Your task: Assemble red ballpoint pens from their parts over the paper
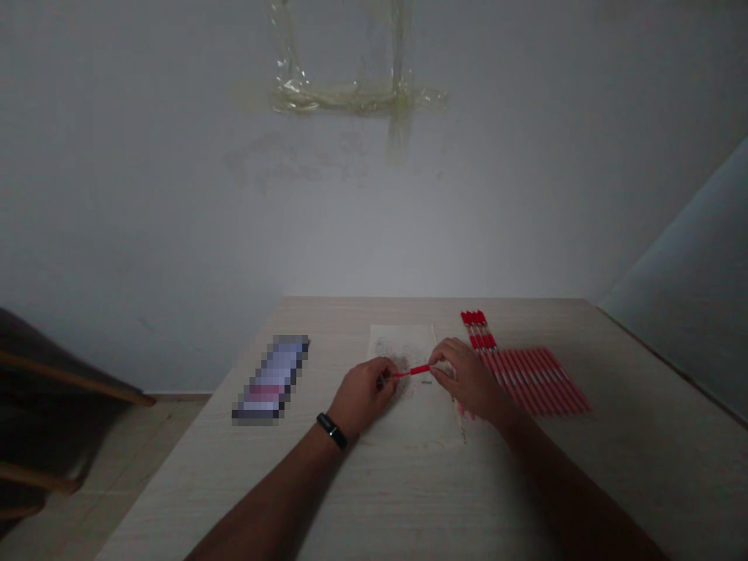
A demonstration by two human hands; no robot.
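Note:
A slim red pen part (pixel 419 369) spans the gap between my two hands above a pale sheet. My right hand (pixel 464 378) pinches its right end between thumb and fingers. At the other end, the curled fingers of my left hand (pixel 365 393) close on its thin red tip; the exact hold there is partly hidden. Beneath them lies the off-white sheet (pixel 397 432), smudged with dark marks and frayed at its right edge. Just right of my right hand, a row of red pens (pixel 543 382) lies side by side, and several red pen pieces (pixel 474 319) stick out past its upper left end.
A phone-like device (pixel 272 378), blurred out, lies on the left of the wooden table (pixel 327 499). Behind the table stands a wall (pixel 362 234) with tape on it. Dark furniture with wooden bars (pixel 70 382) is at the far left.

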